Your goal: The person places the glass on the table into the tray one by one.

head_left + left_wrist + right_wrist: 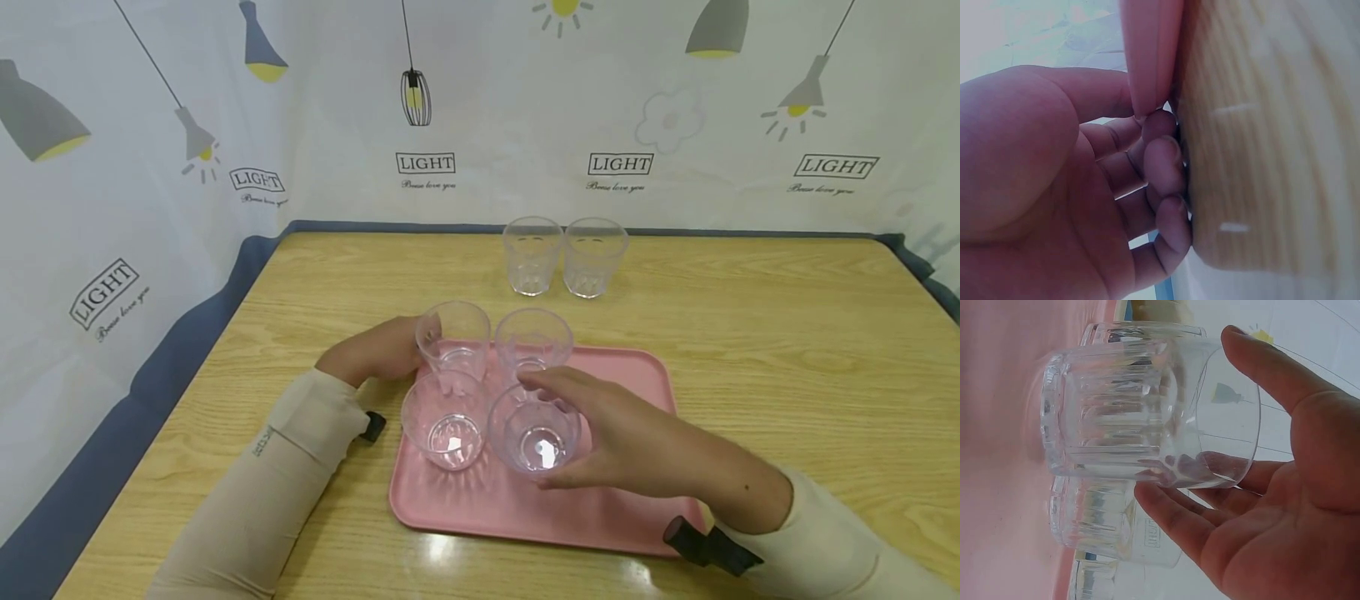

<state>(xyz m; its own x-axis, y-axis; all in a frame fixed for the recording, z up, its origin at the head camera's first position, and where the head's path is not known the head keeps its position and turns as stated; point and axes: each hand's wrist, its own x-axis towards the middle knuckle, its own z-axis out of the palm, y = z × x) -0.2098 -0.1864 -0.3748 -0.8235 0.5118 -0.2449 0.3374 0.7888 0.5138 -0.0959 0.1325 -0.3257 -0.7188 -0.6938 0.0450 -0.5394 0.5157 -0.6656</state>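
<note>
Several clear, faceted plastic cups stand upright on a pink tray (pixel 615 517). My right hand (pixel 630 442) holds the front right cup (pixel 534 442) from its right side. In the right wrist view, the thumb lies near the rim and the fingers (pixel 1175 522) reach round the far side of this cup (pixel 1116 419), whose base is on the tray. At the tray's back left edge, my left hand (pixel 386 348) grips the pink rim (pixel 1150 56); its curled fingers (pixel 1163 165) reach under the rim. Close to the left hand are the back left cup (pixel 456 329) and front left cup (pixel 447 429).
Two more clear cups, one on the left (pixel 532 257) and one on the right (pixel 595 257), stand side by side behind the tray. Wood-grain table (pixel 810 375) surrounds the tray. A white cloth (pixel 510 108) printed with lamps hangs behind and to the left.
</note>
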